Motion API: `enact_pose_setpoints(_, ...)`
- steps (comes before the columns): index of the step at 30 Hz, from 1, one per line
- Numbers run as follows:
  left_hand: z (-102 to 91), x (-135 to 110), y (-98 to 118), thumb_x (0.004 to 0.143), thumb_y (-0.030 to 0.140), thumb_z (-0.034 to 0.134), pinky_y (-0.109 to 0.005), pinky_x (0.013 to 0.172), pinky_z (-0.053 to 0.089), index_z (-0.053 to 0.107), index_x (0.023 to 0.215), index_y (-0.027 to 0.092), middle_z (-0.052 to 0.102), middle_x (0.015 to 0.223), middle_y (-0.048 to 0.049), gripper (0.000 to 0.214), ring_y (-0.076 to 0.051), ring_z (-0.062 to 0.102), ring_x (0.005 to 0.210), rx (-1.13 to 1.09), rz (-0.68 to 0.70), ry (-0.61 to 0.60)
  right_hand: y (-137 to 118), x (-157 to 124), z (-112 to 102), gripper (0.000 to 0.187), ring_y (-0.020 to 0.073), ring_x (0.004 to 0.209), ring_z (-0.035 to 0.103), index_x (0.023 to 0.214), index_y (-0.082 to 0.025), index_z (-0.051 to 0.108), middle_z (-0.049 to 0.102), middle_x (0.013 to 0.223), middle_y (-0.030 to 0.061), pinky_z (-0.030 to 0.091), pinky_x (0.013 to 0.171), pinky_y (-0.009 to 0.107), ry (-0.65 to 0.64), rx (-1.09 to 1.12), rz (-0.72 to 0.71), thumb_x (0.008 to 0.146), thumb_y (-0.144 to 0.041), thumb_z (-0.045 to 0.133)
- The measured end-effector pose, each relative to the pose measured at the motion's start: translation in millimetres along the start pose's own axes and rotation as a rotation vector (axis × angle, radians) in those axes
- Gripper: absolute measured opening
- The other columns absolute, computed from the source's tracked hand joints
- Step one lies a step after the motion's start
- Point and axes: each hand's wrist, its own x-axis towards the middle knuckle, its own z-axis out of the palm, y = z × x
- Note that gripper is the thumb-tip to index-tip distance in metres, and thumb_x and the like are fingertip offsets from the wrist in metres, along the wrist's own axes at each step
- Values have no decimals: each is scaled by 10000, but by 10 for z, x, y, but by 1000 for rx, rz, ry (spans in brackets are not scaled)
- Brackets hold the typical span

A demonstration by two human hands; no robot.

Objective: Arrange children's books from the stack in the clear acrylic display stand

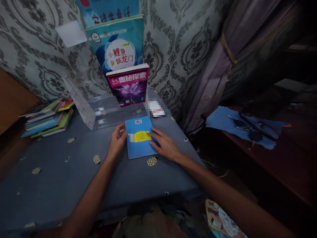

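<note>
A blue book (138, 150) lies flat on the cloth-covered table, its barcode and yellow text patch facing up. At its left edge is my left hand (117, 140), thumb and forefinger apart and slightly bent, beside or just touching the edge. My right hand (164, 143) rests over the book's right edge with fingers spread, some of them on the cover. Behind the book stands a clear plastic rack (83, 105). It holds a purple-and-pink book (130, 89) in front, a teal book (119, 44) behind it, and a blue book (111, 13) at the back.
A stack of books (49, 120) sits at the table's left rear. Right of the rack is a small blurred white item (156, 108). Glasses and tools lie on a blue cloth (220, 120) on the dark red surface at right. A colourful book (220, 219) is low at right.
</note>
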Motion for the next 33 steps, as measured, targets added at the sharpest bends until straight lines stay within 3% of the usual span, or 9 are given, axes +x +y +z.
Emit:
enact_pose_setpoints(4,-97,76,58,718,131,735,-350,851,580,619,1075,171,703,954,-47,377,-171,710,852,-346,-249,138,-5,-3,0,456,324,1366,517,1393,-194,575,466,1541,159,468,1101,531,12,79,10,980,-365,485)
enact_pose_setpoints(9,-113,70,58,741,210,771,-312,719,594,668,939,116,742,833,-74,243,-172,706,704,-465,-433,-126,0,3,19,461,301,1342,543,1403,-244,571,510,1508,121,479,1095,508,34,217,-19,967,-388,520)
enact_pose_setpoints(13,-94,25,82,660,208,834,-297,629,592,681,891,119,752,791,-69,291,-172,696,633,-446,-442,-183,39,31,55,504,311,1393,486,1408,-245,556,507,1509,119,422,1142,538,91,323,2,926,-385,593)
enact_pose_setpoints(17,-108,-20,212,623,279,883,-278,623,589,702,934,131,764,813,-59,389,-171,706,647,-479,-333,-219,61,119,46,601,323,1253,612,1404,-212,529,609,1400,147,489,1069,556,147,636,135,863,-434,671)
enact_pose_setpoints(20,-106,-44,353,625,347,896,-292,677,595,713,993,143,777,881,-72,459,-194,728,717,-468,-223,-244,26,198,-58,530,297,1055,717,1255,-209,622,743,1166,117,586,925,506,4,935,210,820,-495,720)
enact_pose_setpoints(23,-110,-33,506,676,377,871,-306,756,588,715,1064,156,777,952,-80,474,-213,738,813,-426,-92,-269,-47,285,-222,430,261,942,742,1097,-215,685,778,1026,77,600,872,453,-66,1056,207,787,-503,758)
enact_pose_setpoints(28,-201,30,759,781,399,799,-363,927,542,736,1100,200,765,1051,-70,381,-235,706,995,-252,232,-317,-109,448,-390,334,243,989,715,1075,-222,703,764,1062,59,559,934,425,150,955,52,823,-441,727)
enact_pose_setpoints(33,-303,-46,791,873,408,697,-505,1140,389,774,1071,267,737,1203,-84,256,-287,602,1250,166,507,-422,52,440,-264,265,268,1144,654,1092,-254,746,714,1197,73,504,1028,452,380,594,-51,857,-363,689)
